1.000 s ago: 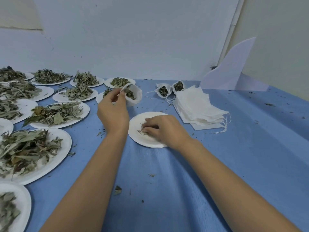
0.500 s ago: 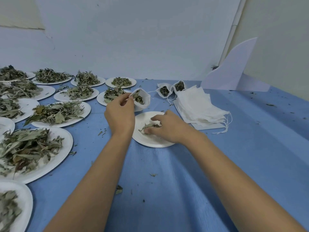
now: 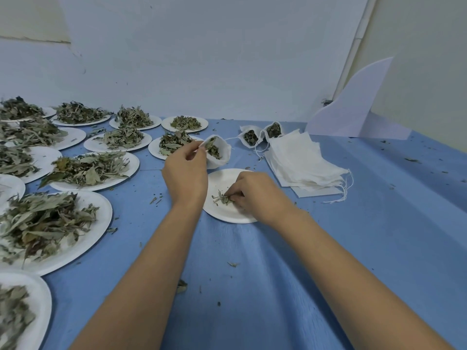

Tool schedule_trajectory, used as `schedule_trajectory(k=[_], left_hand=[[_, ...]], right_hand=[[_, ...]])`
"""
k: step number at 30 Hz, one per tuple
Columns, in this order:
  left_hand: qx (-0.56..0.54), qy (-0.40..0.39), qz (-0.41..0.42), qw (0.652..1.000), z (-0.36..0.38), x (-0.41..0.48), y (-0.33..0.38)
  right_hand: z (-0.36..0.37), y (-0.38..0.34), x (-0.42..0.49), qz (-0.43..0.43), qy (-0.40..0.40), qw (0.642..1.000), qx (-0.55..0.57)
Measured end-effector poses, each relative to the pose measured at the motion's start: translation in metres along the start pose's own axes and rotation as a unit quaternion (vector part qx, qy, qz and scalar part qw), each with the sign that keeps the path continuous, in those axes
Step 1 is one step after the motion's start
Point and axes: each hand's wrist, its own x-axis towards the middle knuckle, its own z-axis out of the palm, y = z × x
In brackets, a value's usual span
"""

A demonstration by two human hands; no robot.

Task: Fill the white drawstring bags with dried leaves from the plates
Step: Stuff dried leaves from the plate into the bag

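Head camera looks down at a blue counter (image 3: 252, 274). The left hand (image 3: 185, 173) pinches the rim of a white bag (image 3: 221, 160) with some leaves inside, just behind a small plate (image 3: 222, 214). The right hand (image 3: 255, 193) is on that plate, fingers curled round a little clump of dried leaves (image 3: 222, 198). Many leaf plates (image 3: 121, 178) sit on the left. A pile of flat bags (image 3: 303, 160) lies on the right, near two full bags (image 3: 250, 137).
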Motion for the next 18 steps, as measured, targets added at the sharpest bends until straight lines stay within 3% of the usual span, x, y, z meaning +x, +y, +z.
schedule_trajectory(k=[13,18], left_hand=[[0.011,-0.013,0.006,1.0,0.0,-0.002,0.0],[0.014,-0.011,0.008,1.0,0.0,-0.002,-0.001]], right_hand=[[0.006,-0.013,-0.003,-0.007,0.034,0.999,-0.034],[0.009,-0.023,-0.006,-0.026,0.031,0.992,-0.124]])
